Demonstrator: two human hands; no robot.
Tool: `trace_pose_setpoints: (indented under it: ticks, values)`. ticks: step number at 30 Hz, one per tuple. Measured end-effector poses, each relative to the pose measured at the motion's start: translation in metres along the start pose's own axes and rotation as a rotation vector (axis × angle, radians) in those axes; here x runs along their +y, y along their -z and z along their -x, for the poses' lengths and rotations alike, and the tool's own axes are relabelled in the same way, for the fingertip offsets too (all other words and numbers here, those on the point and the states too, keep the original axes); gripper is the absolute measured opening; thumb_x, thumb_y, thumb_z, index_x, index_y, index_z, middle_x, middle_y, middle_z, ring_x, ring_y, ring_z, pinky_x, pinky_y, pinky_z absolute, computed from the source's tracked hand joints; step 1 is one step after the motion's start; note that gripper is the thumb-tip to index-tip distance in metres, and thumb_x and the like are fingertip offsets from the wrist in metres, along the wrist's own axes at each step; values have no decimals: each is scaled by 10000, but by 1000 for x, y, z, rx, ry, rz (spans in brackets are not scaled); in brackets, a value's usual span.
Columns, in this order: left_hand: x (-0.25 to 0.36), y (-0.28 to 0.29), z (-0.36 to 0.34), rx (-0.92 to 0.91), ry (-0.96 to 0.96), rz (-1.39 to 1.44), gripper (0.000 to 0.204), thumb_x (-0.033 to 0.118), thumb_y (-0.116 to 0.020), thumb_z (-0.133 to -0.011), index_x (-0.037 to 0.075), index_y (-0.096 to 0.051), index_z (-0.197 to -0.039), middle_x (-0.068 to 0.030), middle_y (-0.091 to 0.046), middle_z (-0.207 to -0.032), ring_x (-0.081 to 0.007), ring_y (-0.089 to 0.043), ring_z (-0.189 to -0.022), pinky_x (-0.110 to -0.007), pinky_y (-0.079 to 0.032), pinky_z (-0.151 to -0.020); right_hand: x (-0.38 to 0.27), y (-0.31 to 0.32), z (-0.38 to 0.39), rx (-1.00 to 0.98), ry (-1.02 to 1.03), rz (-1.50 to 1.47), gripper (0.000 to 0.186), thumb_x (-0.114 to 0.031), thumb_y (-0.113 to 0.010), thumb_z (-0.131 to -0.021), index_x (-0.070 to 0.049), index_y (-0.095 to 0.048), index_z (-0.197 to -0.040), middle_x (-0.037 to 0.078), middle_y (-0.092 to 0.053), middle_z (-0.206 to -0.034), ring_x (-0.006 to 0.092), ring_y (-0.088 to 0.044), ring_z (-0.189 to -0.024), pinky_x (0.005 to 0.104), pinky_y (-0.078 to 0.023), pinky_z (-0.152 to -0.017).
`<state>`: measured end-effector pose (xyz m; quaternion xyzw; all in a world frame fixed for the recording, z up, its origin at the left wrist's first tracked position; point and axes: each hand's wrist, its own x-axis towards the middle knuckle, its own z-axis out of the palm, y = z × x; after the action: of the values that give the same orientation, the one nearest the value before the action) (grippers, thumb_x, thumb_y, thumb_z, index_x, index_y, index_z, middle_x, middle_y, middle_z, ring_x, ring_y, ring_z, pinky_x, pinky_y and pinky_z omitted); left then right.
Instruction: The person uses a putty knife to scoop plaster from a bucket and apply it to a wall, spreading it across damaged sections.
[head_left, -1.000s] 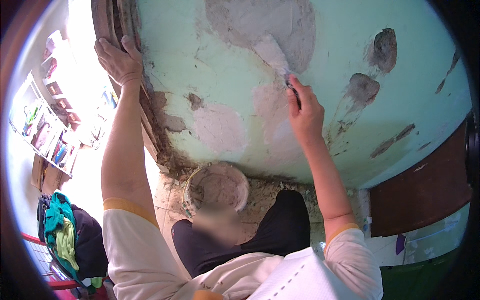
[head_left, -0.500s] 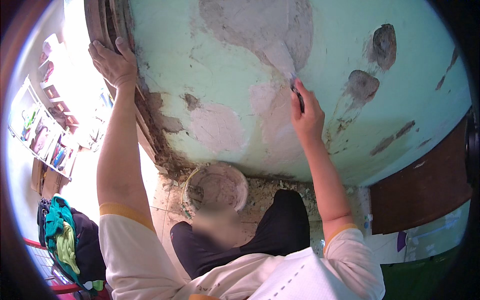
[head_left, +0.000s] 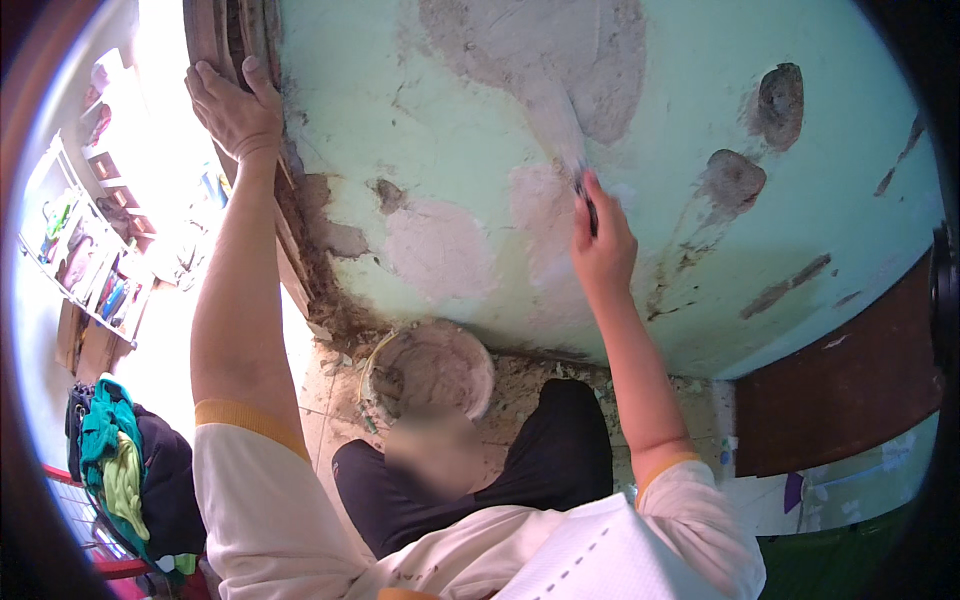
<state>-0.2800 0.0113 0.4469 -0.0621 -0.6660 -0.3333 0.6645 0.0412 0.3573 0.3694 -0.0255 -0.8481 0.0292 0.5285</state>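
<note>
Nearest us, a bucket (head_left: pixel 432 368) sits on the floor at the foot of the wall (head_left: pixel 440 110). Above it our right hand (head_left: pixel 603 246) has its fingers (head_left: pixel 592 192) curled tight round a dark-handled scraper (head_left: pixel 589 212), the blade pressed flat on the wall's pale patch. Farther up and left of the bucket, our left hand (head_left: pixel 236 110) lies open, fingers spread flat against the wall's crumbling edge, gripping nothing.

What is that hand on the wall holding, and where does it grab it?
The right hand grips a putty knife by its dark handle, blade against the wall.
</note>
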Motion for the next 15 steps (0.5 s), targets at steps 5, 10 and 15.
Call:
trace_pose_setpoints:
  ticks: [5,10,15]
  values:
    - [2,-3,-1,34,-4,29,844,589,-427,-990,-122,-361,-1440,-332,-347,-1493,-462,-322,-1410,-532,-255,-1184,19,23,49,39,28,-83,380,-134,-627,-983,-121,-600,-1362,99,-641,-846,260,-647,-695,365,-541,-580]
    - [2,-6,1,19,8,7,834,578,-432,-992,-115,-357,-1449,-322,-344,-1503,-451,-313,-1422,-523,-245,-1193,-9,14,-41,107,101,-21,384,-147,-622,-987,-119,-591,-1369,103,-641,-855,270,-645,-700,368,-547,-582]
    - [10,2,0,-5,51,14,822,568,-429,-998,-110,-350,-1455,-316,-347,-1507,-446,-304,-1433,-520,-242,-1197,29,16,15,107,41,70,399,-149,-620,-990,-98,-568,-1383,105,-623,-840,269,-632,-680,352,-543,-575]
